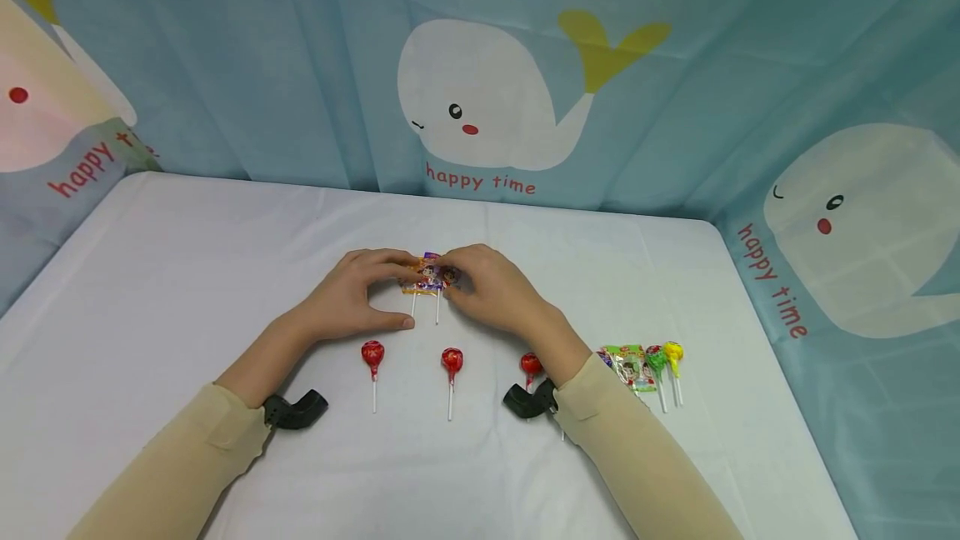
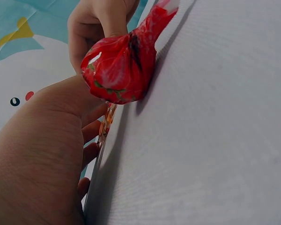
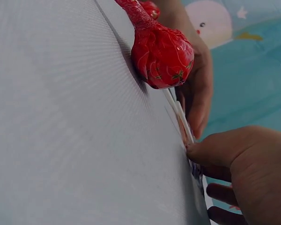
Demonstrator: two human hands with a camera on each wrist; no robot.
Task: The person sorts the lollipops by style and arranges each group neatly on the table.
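Observation:
Two lollipops in flat printed wrappers lie side by side at the middle of the table, one orange (image 1: 408,287) and one purple (image 1: 430,275), with white sticks pointing toward me. My left hand (image 1: 348,294) touches the orange wrapper's left side with its fingertips; its thumb stands apart, near a stick. From the other side, my right hand (image 1: 491,290) pinches the purple wrapper's edge between thumb and fingers. Closer to me is a row of red lollipops: one on the left (image 1: 372,354), one in the middle (image 1: 452,361), one (image 1: 530,365) partly hidden by my right wrist.
To the right, beside my right sleeve, lie a green lollipop (image 1: 656,359), a yellow lollipop (image 1: 673,354) and a green printed wrapper (image 1: 632,367). The sleeve partly covers that group. A white cloth (image 1: 225,273) covers the table, and a blue whale-print curtain (image 1: 300,65) surrounds it.

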